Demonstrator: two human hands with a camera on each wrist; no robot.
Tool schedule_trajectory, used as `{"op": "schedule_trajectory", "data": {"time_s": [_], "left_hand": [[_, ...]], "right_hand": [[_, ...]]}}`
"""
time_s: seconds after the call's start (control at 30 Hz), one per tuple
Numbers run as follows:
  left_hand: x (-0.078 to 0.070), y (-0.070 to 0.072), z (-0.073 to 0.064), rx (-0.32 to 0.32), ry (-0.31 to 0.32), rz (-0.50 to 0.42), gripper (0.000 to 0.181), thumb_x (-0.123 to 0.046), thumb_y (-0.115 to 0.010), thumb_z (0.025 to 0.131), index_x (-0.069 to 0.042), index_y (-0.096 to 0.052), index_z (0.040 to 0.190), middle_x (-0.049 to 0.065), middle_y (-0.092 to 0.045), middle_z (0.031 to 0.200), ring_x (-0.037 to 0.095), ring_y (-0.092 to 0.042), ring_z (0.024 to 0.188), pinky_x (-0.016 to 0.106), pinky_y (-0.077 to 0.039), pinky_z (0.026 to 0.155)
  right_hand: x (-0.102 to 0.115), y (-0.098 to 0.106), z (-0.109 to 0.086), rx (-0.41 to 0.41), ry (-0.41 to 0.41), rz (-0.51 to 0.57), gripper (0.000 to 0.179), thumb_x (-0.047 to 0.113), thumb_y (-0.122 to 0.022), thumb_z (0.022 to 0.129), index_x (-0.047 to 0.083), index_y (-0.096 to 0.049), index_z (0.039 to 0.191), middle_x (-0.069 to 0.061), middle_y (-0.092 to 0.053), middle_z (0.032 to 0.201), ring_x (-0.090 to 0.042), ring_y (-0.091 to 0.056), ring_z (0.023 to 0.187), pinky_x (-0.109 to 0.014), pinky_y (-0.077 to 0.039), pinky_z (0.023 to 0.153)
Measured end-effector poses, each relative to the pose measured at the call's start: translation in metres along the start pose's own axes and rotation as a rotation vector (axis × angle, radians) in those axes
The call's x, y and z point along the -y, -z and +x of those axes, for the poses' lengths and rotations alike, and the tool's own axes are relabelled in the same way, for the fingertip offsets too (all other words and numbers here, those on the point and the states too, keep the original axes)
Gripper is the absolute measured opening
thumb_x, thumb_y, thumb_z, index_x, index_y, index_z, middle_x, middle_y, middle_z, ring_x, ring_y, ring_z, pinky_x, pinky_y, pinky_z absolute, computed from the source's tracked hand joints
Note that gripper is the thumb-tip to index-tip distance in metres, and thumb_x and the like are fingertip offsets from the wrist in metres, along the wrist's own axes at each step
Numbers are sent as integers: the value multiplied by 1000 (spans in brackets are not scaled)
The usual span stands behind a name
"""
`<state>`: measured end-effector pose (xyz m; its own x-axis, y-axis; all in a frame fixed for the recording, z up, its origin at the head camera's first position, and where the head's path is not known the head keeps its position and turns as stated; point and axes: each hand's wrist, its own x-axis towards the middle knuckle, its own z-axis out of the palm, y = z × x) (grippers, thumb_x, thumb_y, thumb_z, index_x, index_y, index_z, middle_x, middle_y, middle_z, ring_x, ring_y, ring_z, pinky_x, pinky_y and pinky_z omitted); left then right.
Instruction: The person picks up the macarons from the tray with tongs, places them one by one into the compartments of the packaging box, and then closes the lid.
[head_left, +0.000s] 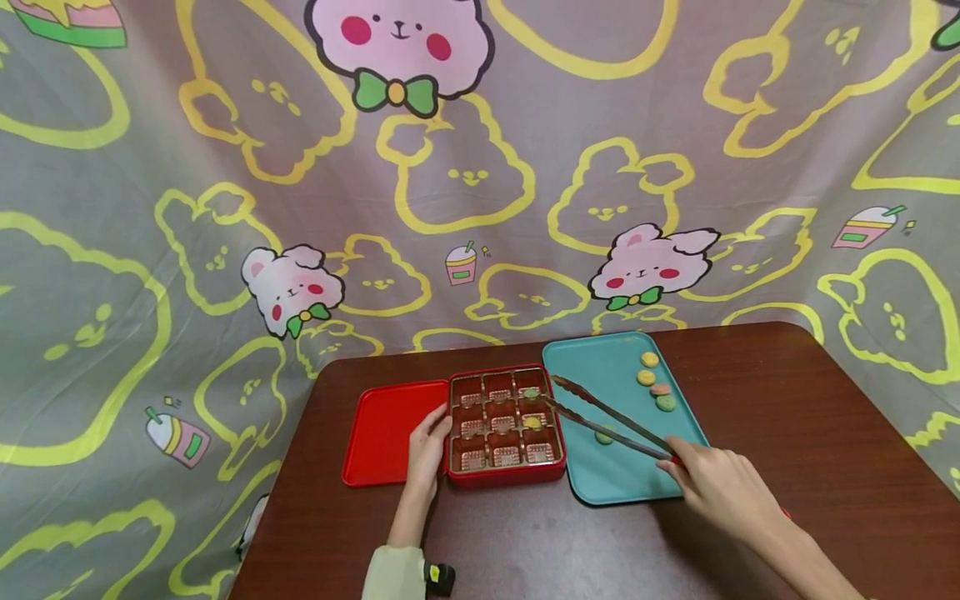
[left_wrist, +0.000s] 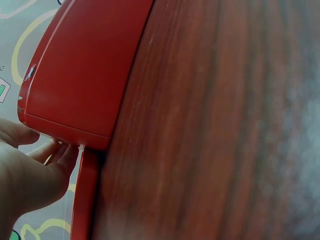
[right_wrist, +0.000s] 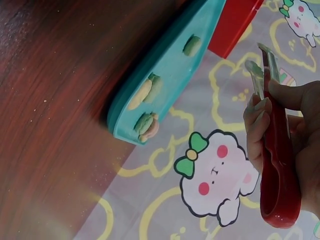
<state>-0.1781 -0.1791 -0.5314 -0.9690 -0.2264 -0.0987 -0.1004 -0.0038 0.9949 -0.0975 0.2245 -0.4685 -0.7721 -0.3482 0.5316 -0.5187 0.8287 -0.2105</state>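
Note:
A red box [head_left: 506, 479] holds a clear divider with several compartments. A green macaron [head_left: 532, 393] lies in its far right compartment, and a yellow macaron [head_left: 532, 422] in the one in front of it. My left hand [head_left: 427, 446] touches the box's left side with its fingers, seen also in the left wrist view [left_wrist: 35, 175]. With my right hand [head_left: 723, 487] I grip red-handled tongs [head_left: 622, 417]; their metal tips stand apart at the box's right edge, beside the green macaron. I see no macaron between the tips in the head view.
Right of the box lies a teal tray [head_left: 592, 475], with a green macaron [head_left: 604, 435] near its middle and several yellow, pink and green macarons [head_left: 665, 402] along its right side. The box's red lid [head_left: 386, 437] lies open to the left. A patterned curtain [head_left: 510, 192] hangs behind the table.

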Motion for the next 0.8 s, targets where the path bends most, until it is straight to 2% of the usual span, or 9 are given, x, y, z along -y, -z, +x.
{"op": "schedule_trajectory", "data": {"time_s": [0.13, 0.2, 0.3, 0.53, 0.8], "left_hand": [[1, 0, 1, 1, -3, -2, 43, -13, -57, 105, 5, -55, 144, 25, -63, 134, 34, -63, 116, 26, -53, 84], [1, 0, 0, 3, -8, -4, 43, -12, -57, 105, 6, -55, 144, 26, -63, 134, 34, -63, 115, 26, -53, 84], [-1, 0, 0, 5, -9, -8, 44, -13, -57, 105, 6, -54, 145, 26, -63, 134, 34, -63, 115, 27, -54, 84], [-1, 0, -1, 7, -20, -9, 44, -13, -57, 105, 7, -54, 144, 27, -62, 135, 37, -61, 118, 30, -53, 88], [0, 0, 0, 5, -19, -21, 43, -13, -58, 105, 7, -55, 144, 28, -63, 134, 36, -62, 115, 26, -52, 85]], "right_hand": [[-1, 3, 1, 3, -12, -14, 26, 10, -85, 78, 13, -63, 90, 21, -32, 63, 2, -30, 51, -24, -28, 43], [-1, 4, 1, 6, -14, -20, 27, 8, -86, 76, 12, -63, 91, 20, -33, 63, 2, -30, 51, -24, -28, 43], [-3, 6, 1, 11, -14, -25, 27, 8, -85, 77, 11, -63, 92, 20, -31, 62, 2, -30, 51, -24, -28, 43], [-7, 9, 1, 18, -28, -34, 34, 11, -87, 78, 18, -53, 82, 18, -26, 62, 0, -27, 51, -24, -25, 44], [-14, 13, -1, 34, -56, -57, 40, 9, -85, 81, 20, -46, 77, 16, -25, 62, -1, -26, 52, -25, -24, 45]]}}
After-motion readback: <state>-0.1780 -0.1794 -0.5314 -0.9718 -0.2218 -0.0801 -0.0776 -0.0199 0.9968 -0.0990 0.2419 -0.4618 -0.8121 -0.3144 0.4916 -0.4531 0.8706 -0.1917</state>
